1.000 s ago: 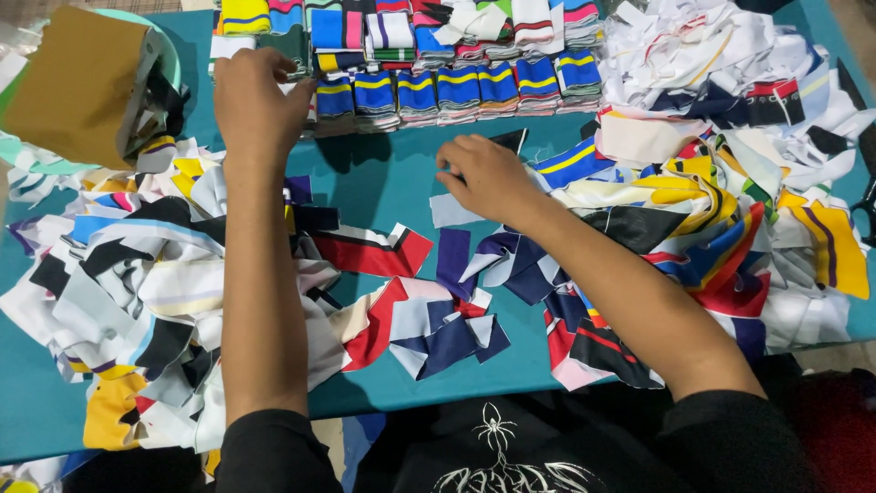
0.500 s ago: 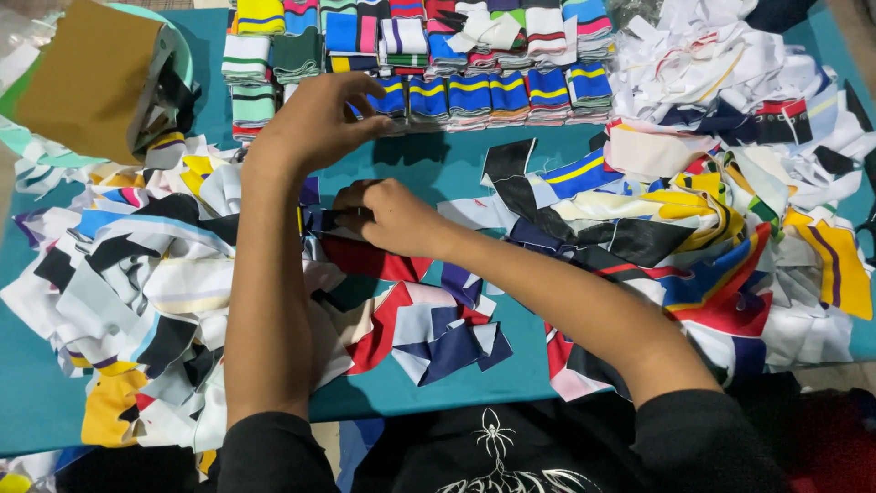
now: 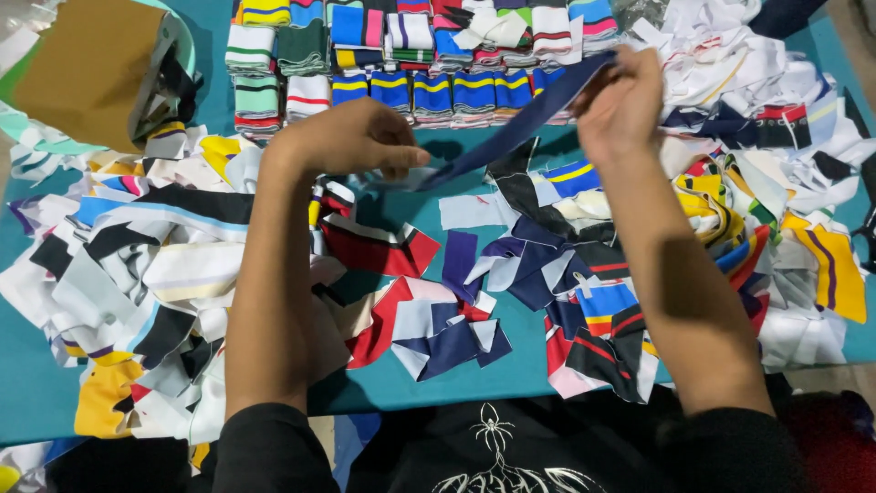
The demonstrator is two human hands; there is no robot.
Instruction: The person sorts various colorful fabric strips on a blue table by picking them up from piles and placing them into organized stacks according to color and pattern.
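Note:
A long navy blue fabric strip (image 3: 511, 132) is stretched taut between both hands above the teal table (image 3: 511, 379). My left hand (image 3: 351, 137) pinches its lower left end. My right hand (image 3: 620, 100) grips its upper right end, raised toward the back. Under the strip lie loose scraps of fabric (image 3: 438, 310) in red, white and navy. Behind the hands stand rows of folded striped collar pieces (image 3: 429, 55) in blue, yellow, green and white.
Heaps of mixed scraps cover the left side (image 3: 137, 274) and the right side (image 3: 776, 201) of the table. A brown cardboard-like piece (image 3: 87, 68) sits at the back left beside a dark tool. The table's near edge meets my dark clothing.
My hands were together near the table's middle; now they have pulled apart, the right hand moving up and right, stretching the navy strip between them.

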